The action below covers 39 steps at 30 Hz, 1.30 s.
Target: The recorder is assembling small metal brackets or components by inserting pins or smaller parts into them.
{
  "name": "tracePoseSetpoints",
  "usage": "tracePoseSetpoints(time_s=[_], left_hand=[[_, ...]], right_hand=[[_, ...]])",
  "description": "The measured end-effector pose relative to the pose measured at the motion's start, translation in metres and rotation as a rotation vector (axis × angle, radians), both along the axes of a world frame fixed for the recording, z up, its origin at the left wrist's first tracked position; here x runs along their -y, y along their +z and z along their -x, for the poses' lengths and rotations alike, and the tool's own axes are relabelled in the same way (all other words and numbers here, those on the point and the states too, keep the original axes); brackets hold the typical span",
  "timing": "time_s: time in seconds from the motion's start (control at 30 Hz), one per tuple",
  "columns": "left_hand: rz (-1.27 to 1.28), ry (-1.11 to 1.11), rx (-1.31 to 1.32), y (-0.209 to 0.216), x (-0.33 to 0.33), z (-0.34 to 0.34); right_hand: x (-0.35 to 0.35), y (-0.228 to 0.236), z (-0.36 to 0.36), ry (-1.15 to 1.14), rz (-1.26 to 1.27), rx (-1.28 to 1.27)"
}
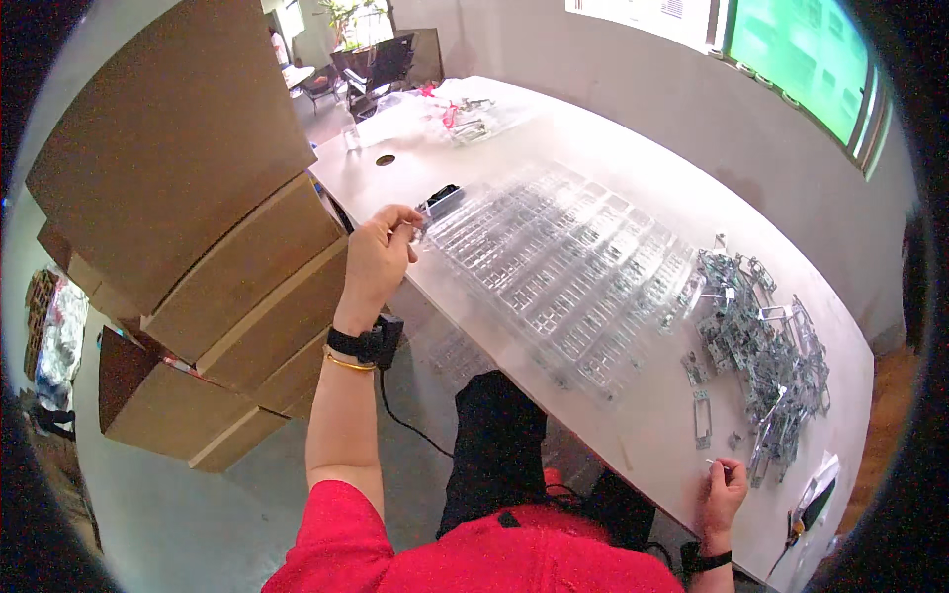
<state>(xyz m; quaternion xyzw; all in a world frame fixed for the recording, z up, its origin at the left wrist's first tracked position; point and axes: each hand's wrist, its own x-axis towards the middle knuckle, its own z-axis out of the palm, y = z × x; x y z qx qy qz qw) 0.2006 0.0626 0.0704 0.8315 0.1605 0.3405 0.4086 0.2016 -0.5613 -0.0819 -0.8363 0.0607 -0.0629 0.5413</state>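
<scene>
A large clear plastic tray [554, 267] with rows of moulded pockets lies across the white table [633, 465], its edges somewhat blurred. At the tray's left corner my left hand [379, 255] is closed, thumb and fingers pinching that corner. My right hand [725, 491] rests near the front edge of the table on the right. Its thumb and forefinger pinch a small, thin, light-coloured piece [711, 461], too small to name. Just beyond it is a heap of grey metal brackets [761, 356], with one long frame-shaped bracket [702, 417] lying apart.
Stacked cardboard boxes [227, 267] rise on the left beside the table. A small black-topped object [442, 201] sits by the tray's far left corner. Plastic bags with red bits [455, 117] lie at the far end. A dark-handled tool [813, 509] lies at the right edge.
</scene>
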Motion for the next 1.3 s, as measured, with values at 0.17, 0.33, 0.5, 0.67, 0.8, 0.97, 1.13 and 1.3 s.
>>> tracePoseSetpoints(time_s=[0.17, 0.33, 0.5, 0.67, 0.8, 0.97, 1.13, 1.3], left_hand=[[0.048, 0.033, -0.033, 0.001, -0.02, -0.021], [-0.27, 0.043, 0.036, -0.016, -0.043, -0.048], [-0.36, 0.066, 0.056, -0.043, -0.055, -0.073], [-0.42, 0.088, -0.052, -0.056, -0.056, -0.083], [-0.476, 0.139, -0.089, -0.065, -0.059, -0.088], [-0.518, 0.161, -0.087, -0.068, -0.058, -0.096], [-0.535, 0.169, -0.086, -0.071, -0.061, -0.099], [-0.54, 0.172, -0.101, -0.073, -0.058, -0.101]], right_hand=[[0.006, -0.001, -0.008, -0.044, 0.077, 0.009], [0.024, -0.012, -0.017, -0.03, 0.073, -0.049], [0.034, -0.022, -0.016, -0.08, 0.112, 0.013], [0.036, -0.012, -0.012, -0.094, -0.027, -0.038], [0.03, -0.007, -0.012, -0.181, -0.083, -0.095], [0.036, -0.008, -0.017, -0.214, 0.042, -0.113], [0.043, -0.012, -0.02, -0.204, -0.004, -0.101], [0.048, -0.017, -0.019, -0.218, -0.036, -0.088]])
